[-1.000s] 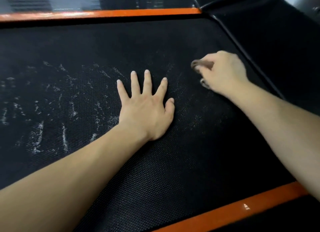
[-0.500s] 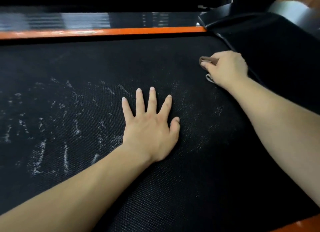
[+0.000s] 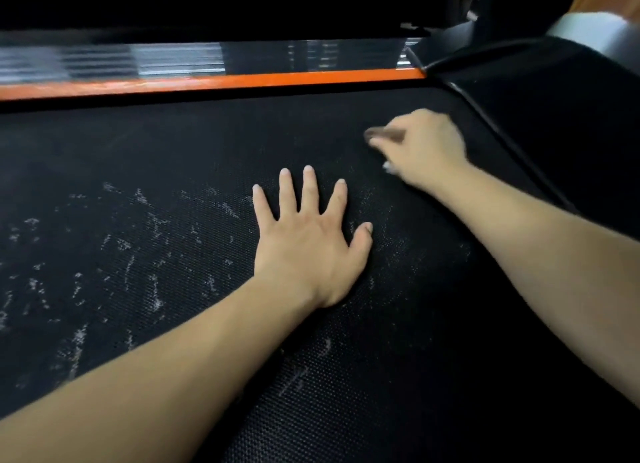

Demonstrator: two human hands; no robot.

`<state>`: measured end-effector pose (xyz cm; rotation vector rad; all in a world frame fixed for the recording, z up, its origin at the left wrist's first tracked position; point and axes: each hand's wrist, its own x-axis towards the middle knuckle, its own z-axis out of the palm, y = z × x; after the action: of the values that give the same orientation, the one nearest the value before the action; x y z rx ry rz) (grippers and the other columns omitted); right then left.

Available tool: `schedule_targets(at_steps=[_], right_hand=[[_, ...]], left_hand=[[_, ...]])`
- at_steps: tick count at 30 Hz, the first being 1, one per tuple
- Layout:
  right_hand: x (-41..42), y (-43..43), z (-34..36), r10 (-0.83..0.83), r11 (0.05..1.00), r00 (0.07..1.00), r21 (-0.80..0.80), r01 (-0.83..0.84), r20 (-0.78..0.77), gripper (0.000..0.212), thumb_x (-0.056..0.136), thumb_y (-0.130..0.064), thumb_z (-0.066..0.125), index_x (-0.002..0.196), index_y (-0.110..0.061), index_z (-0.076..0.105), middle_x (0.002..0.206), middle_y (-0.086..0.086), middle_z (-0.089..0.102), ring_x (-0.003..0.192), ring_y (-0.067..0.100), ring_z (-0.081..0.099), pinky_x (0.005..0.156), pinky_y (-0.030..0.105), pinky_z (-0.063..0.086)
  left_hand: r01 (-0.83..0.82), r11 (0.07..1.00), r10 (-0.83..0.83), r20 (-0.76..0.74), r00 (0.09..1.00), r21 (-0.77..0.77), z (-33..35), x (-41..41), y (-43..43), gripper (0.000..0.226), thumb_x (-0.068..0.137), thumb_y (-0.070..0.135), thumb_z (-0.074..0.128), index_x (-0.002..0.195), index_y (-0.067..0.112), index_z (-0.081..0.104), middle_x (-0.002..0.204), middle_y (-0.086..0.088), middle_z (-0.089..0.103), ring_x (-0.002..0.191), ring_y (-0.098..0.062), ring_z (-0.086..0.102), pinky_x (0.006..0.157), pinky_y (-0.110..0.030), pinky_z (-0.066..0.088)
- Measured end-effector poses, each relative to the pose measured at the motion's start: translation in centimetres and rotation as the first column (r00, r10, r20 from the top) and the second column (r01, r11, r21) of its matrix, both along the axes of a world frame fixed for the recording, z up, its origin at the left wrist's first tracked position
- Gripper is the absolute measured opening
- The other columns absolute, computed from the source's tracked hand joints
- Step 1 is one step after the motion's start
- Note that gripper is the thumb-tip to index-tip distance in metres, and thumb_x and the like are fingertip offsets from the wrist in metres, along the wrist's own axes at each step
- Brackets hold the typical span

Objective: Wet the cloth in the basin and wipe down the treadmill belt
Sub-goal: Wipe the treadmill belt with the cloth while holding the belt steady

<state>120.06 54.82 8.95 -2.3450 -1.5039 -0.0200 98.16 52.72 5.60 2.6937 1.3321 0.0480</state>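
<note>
The black textured treadmill belt [image 3: 173, 157] fills most of the head view, with whitish smears across its left half. My left hand [image 3: 311, 244] lies flat on the belt, palm down and fingers spread, holding nothing. My right hand [image 3: 422, 147] is farther back and to the right, blurred, closed over a small brownish cloth [image 3: 384, 135] pressed to the belt. Only a corner of the cloth shows past the fingers. No basin is in view.
An orange side rail [image 3: 242, 81] runs along the far edge of the belt, with a glossy black deck behind it. A black motor cover [image 3: 554, 109] rises at the right end. A pale object [image 3: 595, 33] sits at the top right corner.
My right hand with the cloth has slid left, away from the belt's right edge. The view has tilted up, so the near orange rail has dropped out. My left hand stays flat.
</note>
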Motion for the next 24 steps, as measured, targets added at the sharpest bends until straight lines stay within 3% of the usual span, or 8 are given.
schedule_targets(at_steps=[3,8,11,14,16,20,22,24], right_hand=[[-0.7,0.1,0.0,0.143,0.989,0.989,-0.026,-0.143,0.02,0.021,0.09,-0.053,0.064,0.093,-0.034,0.073,0.079,-0.011,0.06,0.079,0.014,0.059,0.073,0.032,0.048],[4.1,3.3,1.2,-0.222,0.974,0.973,0.057,0.219,0.056,0.033,0.092,-0.051,0.062,0.097,-0.02,0.075,0.086,0.004,0.071,0.094,0.03,0.068,0.076,0.035,0.052],[1.4,4.8,0.5,-0.056,0.997,0.998,0.056,0.055,0.02,0.032,0.09,-0.052,0.062,0.093,-0.022,0.073,0.084,-0.002,0.072,0.087,0.023,0.068,0.078,0.035,0.054],[-0.1,5.0,0.0,0.143,0.99,0.989,-0.001,-0.143,0.02,0.026,0.091,-0.051,0.063,0.091,-0.026,0.073,0.085,-0.007,0.065,0.081,0.017,0.058,0.069,0.031,0.044],[1.4,5.6,0.5,0.072,0.997,0.996,0.009,-0.072,0.061,0.031,0.09,-0.054,0.062,0.092,-0.025,0.074,0.085,-0.005,0.068,0.084,0.02,0.062,0.07,0.032,0.048],[5.3,7.0,1.2,-0.242,0.967,0.969,0.093,0.237,0.045,0.037,0.089,-0.054,0.063,0.108,-0.024,0.075,0.102,0.006,0.073,0.099,0.032,0.068,0.081,0.039,0.056],[4.5,7.6,1.1,-0.211,0.973,0.977,0.101,0.209,0.011,0.035,0.089,-0.054,0.063,0.104,-0.025,0.075,0.092,0.001,0.074,0.093,0.025,0.069,0.079,0.037,0.056],[3.5,7.6,0.6,-0.071,0.995,0.997,0.068,0.071,-0.012,0.033,0.09,-0.055,0.063,0.094,-0.024,0.075,0.076,-0.005,0.073,0.078,0.014,0.067,0.071,0.031,0.053]], left_hand=[[0.007,1.0,-0.007,-0.004,1.0,0.006,0.2,-0.1,-0.1,0.076,0.095,0.07,0.008,0.161,0.034,0.002,0.17,-0.011,-0.006,0.155,-0.037,-0.014,0.119,-0.065,-0.008],[0.01,1.0,-0.01,0.005,1.0,-0.012,0.3,-0.1,-0.2,0.076,0.095,0.069,0.008,0.161,0.033,0.0,0.17,-0.012,-0.009,0.154,-0.037,-0.019,0.118,-0.065,-0.011],[0.008,1.0,-0.008,0.001,1.0,-0.012,0.4,0.0,-0.2,0.076,0.095,0.068,0.008,0.161,0.032,-0.001,0.17,-0.012,-0.009,0.154,-0.037,-0.019,0.118,-0.065,-0.011],[0.011,1.0,-0.011,0.0,1.0,-0.013,0.4,-0.1,-0.1,0.076,0.095,0.069,0.008,0.161,0.033,-0.002,0.17,-0.011,-0.009,0.154,-0.037,-0.019,0.119,-0.065,-0.01],[0.013,1.0,-0.013,-0.006,1.0,-0.004,0.5,-0.1,-0.1,0.076,0.095,0.069,0.008,0.161,0.033,-0.003,0.17,-0.011,-0.01,0.154,-0.036,-0.019,0.119,-0.064,-0.01],[0.015,1.0,-0.015,-0.011,1.0,-0.001,0.6,-0.1,-0.2,0.076,0.095,0.069,0.007,0.161,0.033,-0.005,0.17,-0.011,-0.012,0.153,-0.036,-0.021,0.119,-0.064,-0.01],[0.016,1.0,-0.016,-0.008,1.0,0.0,0.6,-0.1,-0.2,0.076,0.095,0.069,0.007,0.161,0.033,-0.005,0.17,-0.011,-0.012,0.153,-0.036,-0.021,0.119,-0.064,-0.01],[0.017,1.0,-0.017,-0.006,1.0,0.003,0.5,-0.2,-0.2,0.076,0.095,0.069,0.006,0.161,0.033,-0.005,0.17,-0.011,-0.012,0.153,-0.036,-0.021,0.119,-0.064,-0.009]])
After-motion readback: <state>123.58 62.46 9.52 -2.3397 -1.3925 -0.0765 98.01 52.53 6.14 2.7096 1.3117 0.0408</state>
